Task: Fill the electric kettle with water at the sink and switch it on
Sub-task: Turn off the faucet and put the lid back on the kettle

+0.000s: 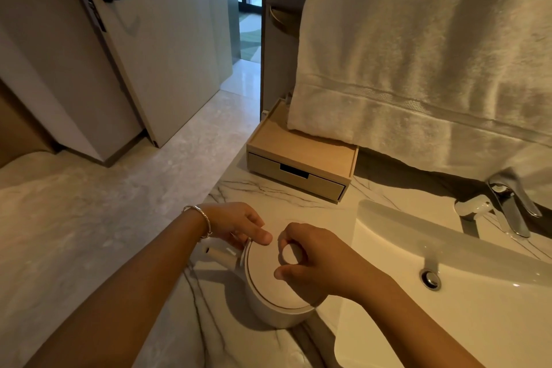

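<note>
A white electric kettle (pixel 268 299) stands on the marble counter (pixel 245 188) just left of the sink (pixel 448 317), its handle pointing left. A round lid (pixel 263 272) covers its top. My left hand (pixel 239 224) grips the kettle at the top of the handle, thumb lying on the lid's rim. My right hand (pixel 316 260) pinches the small round knob (pixel 289 254) in the lid's middle between thumb and fingers. The chrome tap (pixel 510 206) stands behind the basin at the right.
A small wooden drawer box (pixel 298 158) sits at the back of the counter. A large white towel (pixel 418 54) hangs above it and the tap. The basin's drain (pixel 430 279) is visible. An open door (pixel 134 39) and marble floor lie to the left.
</note>
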Tool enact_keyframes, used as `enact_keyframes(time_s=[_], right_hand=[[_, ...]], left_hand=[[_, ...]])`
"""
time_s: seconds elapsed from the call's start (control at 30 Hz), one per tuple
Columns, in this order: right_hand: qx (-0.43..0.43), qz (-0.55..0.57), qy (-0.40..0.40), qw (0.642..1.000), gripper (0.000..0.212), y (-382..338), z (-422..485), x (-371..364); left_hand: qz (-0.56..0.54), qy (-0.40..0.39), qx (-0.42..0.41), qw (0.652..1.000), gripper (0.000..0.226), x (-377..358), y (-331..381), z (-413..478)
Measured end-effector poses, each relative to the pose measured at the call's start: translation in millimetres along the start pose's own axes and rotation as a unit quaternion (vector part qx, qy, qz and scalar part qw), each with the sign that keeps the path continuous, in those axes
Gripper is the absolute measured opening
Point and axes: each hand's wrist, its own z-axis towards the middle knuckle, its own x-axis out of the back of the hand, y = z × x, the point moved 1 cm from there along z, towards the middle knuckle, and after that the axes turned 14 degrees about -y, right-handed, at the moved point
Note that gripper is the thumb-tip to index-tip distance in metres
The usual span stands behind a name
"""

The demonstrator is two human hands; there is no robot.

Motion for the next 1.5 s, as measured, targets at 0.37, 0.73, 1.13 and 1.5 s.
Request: enact_keyframes(time_s=[0.37,0.73,1.13,1.5], right_hand=[[-0.014,0.004,-0.03,0.999,0.026,-7,1,7],[-0.019,0.005,-0.046,0.999,0.034,-1,2,11],[-0.058,0.296,0.141,0.943,0.035,56,0,23],[0.086,0.329,0.168,0.925,0.041,49,-24,7]], left_hand=[[-0.018,0.008,-0.016,1.0,0.079,-4,1,-2],[-0.055,-0.007,-0.052,0.997,0.063,-4,-6,-6],[-0.029,0.223,-0.167,0.96,0.032,3,38,-25],[-0.009,0.134,-0.22,0.966,0.041,-36,52,-44]])
